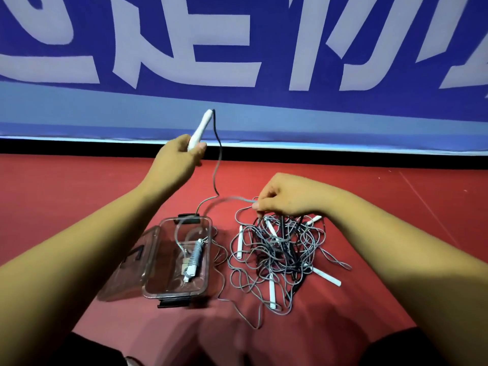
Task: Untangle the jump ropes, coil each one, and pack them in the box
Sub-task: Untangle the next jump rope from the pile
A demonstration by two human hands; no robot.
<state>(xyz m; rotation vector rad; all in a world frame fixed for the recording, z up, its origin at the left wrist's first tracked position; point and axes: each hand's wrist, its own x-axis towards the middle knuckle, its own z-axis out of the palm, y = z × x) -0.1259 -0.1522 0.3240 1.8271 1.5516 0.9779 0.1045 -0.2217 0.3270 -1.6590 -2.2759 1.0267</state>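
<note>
While the left hand [179, 157] is raised at far left with its fingers wrapped round the lower end of a slim white plastic jump-rope handle [202, 126], the handle points up and away, tilted to the right. From the handle's top end a thin dark-grey cord [217, 165] drops in a loose wave toward the far end of the clear rectangular plastic box [174, 294] and curves right to the right hand [286, 196]. The right hand is held just above the tangle, fingers curled downward, pinching that cord between thumb and fingertips. Directly below it, right of the box, lies the tangled heap of grey and black jump ropes [277, 257], a dense knot of overlapping loops with several white stick handles [326, 277] protruding at differing angles; loose strands trail toward the near edge and the box. The box stands on the red floor [79, 196] with black latches at both ends and its transparent lid [124, 270] folded open to the left. Inside it rests one coiled grey rope with white handles [195, 256]. Beyond the floor hangs a blue banner with large white characters [264, 107].
</note>
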